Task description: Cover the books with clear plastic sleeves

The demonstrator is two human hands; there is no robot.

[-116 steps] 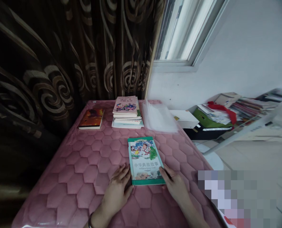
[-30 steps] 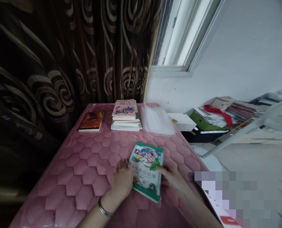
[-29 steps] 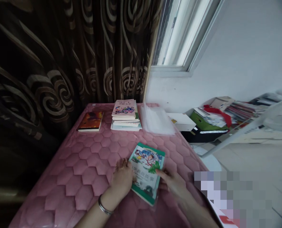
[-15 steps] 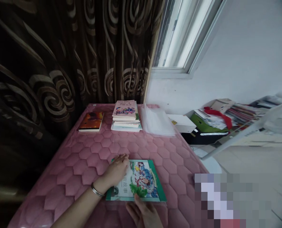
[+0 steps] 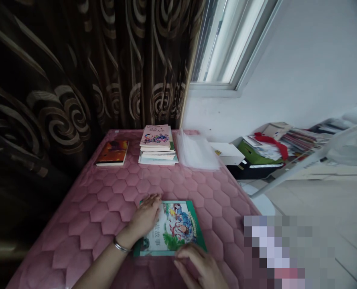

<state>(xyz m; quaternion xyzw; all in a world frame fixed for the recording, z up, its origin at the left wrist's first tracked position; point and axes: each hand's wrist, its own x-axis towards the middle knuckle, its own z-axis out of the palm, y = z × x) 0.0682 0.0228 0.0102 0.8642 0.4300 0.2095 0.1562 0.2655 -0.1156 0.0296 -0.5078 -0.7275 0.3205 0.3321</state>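
A green-bordered storybook [image 5: 181, 230] with a colourful illustrated cover lies on the pink padded surface [image 5: 112, 257] in front of me. My left hand [image 5: 147, 216] rests on its left side, palm down with fingers stretched toward the top edge; a silver bangle circles that wrist. At the lower right corner of the book is my right hand [image 5: 198, 263], its fingers bent and the thumb apart from them, near the bottom edge. Nothing shows between those fingers. Something faint and see-through seems to border the book's lower edge, but I cannot make it out clearly.
Toward the back stand a stack of books [image 5: 157, 146], a dark orange book [image 5: 112, 153] on its left and clear plastic sleeves [image 5: 198, 152] on its right. Beyond the right edge are a white box [image 5: 228, 152], a green bag [image 5: 255, 152] and a white fan [image 5: 299, 170].
My right hand has moved right along the book's bottom edge to its lower right corner, and its fingers have bent. My left hand stays on the book. The view has shifted slightly.
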